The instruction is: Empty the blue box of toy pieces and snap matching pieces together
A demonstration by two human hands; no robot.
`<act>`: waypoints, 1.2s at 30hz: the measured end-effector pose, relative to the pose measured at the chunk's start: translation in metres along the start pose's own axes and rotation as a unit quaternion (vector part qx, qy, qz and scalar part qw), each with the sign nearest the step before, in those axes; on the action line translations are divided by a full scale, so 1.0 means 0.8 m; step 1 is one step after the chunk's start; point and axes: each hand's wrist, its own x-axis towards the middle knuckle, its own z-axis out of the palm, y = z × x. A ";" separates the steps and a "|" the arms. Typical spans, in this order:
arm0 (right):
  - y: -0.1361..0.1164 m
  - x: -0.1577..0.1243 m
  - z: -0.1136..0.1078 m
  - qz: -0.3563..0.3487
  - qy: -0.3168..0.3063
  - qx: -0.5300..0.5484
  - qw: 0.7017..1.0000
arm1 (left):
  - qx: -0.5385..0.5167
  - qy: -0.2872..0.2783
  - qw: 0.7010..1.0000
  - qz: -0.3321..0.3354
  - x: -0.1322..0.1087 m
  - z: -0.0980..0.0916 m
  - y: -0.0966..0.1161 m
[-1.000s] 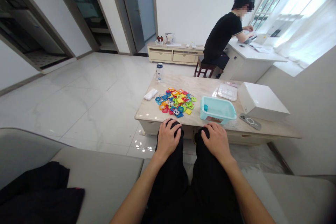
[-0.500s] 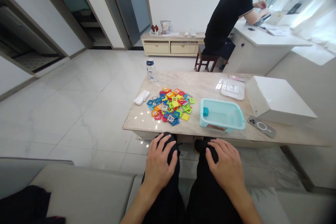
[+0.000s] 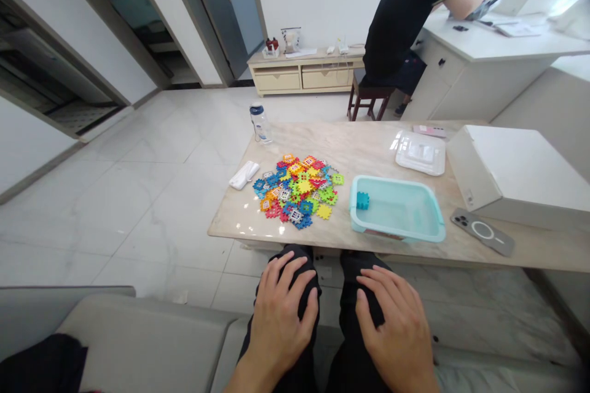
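My left hand (image 3: 281,313) lies flat on my left knee, fingers apart, holding nothing. On the right knee rests my right hand (image 3: 396,325), open as well. I sit on a grey sofa (image 3: 147,338) facing a low marble table (image 3: 369,153). A heap of coloured interlocking plastic tiles (image 3: 297,190) lies on the table ahead of my left hand. To the heap's right stands a light blue plastic tub (image 3: 397,210) with one blue block (image 3: 362,201) inside. Both hands are well short of the table.
On the table are also a water bottle (image 3: 260,123), a white folded cloth (image 3: 244,175), a clear lid (image 3: 420,152), a white box (image 3: 516,172) and a phone (image 3: 482,232). Another person (image 3: 410,18) in black sits at a white desk (image 3: 502,55) behind. A low cabinet (image 3: 299,70) stands by the wall.
My view has moved forward and tilted down, so the table is nearer and my hands sit lower in the picture. Both hands stay on my knees, fingers slightly more spread.
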 end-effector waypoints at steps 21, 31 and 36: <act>-0.025 0.001 0.017 -0.011 -0.011 0.015 1.000 | -0.006 -0.014 1.000 -0.012 -0.002 -0.001 0.004; -0.042 0.004 0.023 -0.024 -0.021 -0.064 0.997 | -0.015 -0.007 1.000 -0.003 -0.002 0.009 0.014; -0.034 0.003 0.014 -0.010 -0.018 -0.025 0.999 | -0.017 -0.010 1.000 -0.002 -0.006 0.005 0.005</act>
